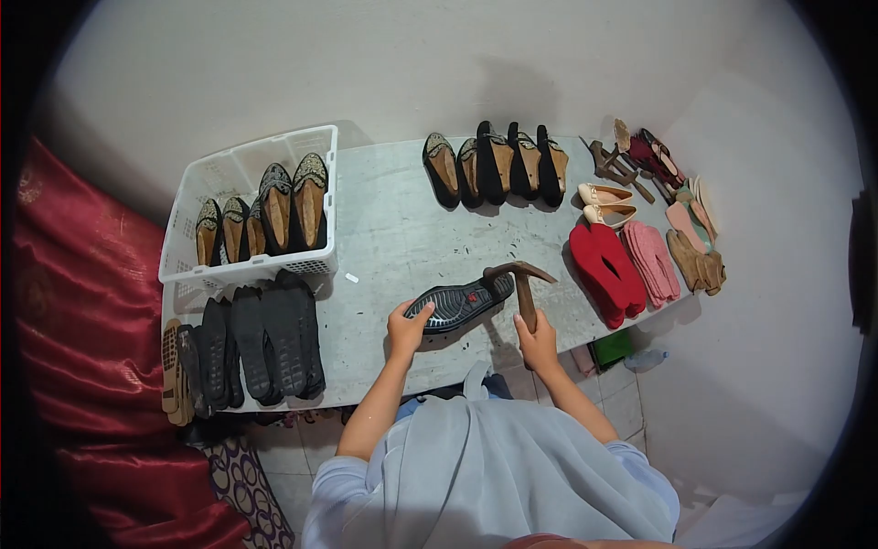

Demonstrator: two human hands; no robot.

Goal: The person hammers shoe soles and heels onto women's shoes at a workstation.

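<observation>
My left hand (407,328) is closed round the toe end of a black shoe (453,307), which is turned so its ridged sole with a small red mark faces up. In my right hand (538,339) is a hammer (525,297), gripped low on its wooden handle. The dark metal hammer head overlaps the heel end of the sole in this view. Both hands are over the front part of the pale table (384,238). The shoe's upper is hidden beneath the sole.
A white basket (247,270) of patterned shoes stands at left, with black soles (261,343) before it. Several black shoes (495,165) on wooden lasts line the back. At right lie red pieces (606,274), pink pieces (650,263), cream shoes (607,203) and tools (617,169).
</observation>
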